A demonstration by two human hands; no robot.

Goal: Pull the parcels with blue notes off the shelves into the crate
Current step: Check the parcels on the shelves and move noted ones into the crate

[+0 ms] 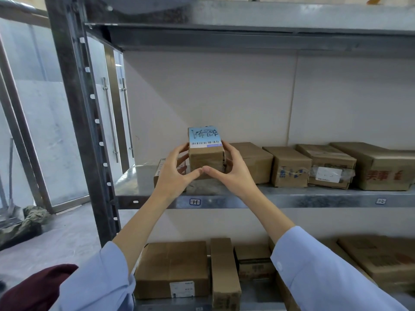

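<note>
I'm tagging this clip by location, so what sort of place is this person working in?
Most likely a parcel storeroom or small warehouse. Metal racking carries a lettered bay tag, taped cardboard boxes line it, and the left hand and right hand grip a parcel with a blue barcoded note.

shelf edge tag (195, 201): "H" | right carton (381, 173): red "美事" | blue note (204, 136): scrawl unreadable

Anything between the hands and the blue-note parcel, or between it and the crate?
No: left hand and right hand grip the parcel by its sides. Nothing stands before it on the shelf. The crate is out of view.
</note>
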